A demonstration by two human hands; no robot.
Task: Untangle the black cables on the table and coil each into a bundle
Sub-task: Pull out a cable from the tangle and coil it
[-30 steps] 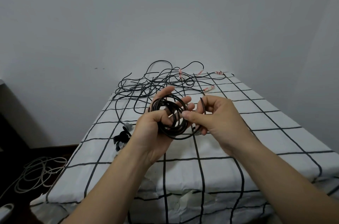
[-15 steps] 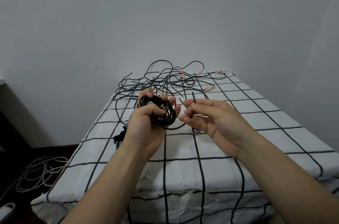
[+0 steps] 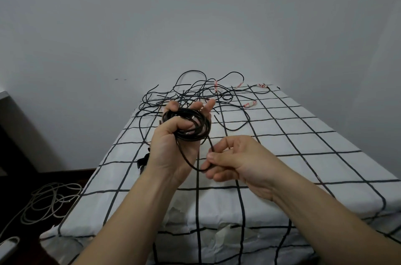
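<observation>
The left hand (image 3: 171, 151) holds the coil (image 3: 191, 135) of black cable above the table (image 3: 303, 134), with the thumb laid over the loops and the fingers curled behind them. A loose tail (image 3: 191, 166) drops from the coil and runs to the right hand (image 3: 234, 162), which pinches it between thumb and fingers. To close this bundle well, I think the tail should be wound tightly around the loops while the left thumb presses them together, so that no loop slips out. The tangled cables (image 3: 195, 95) lie at the far end of the table, well apart from the hands.
</observation>
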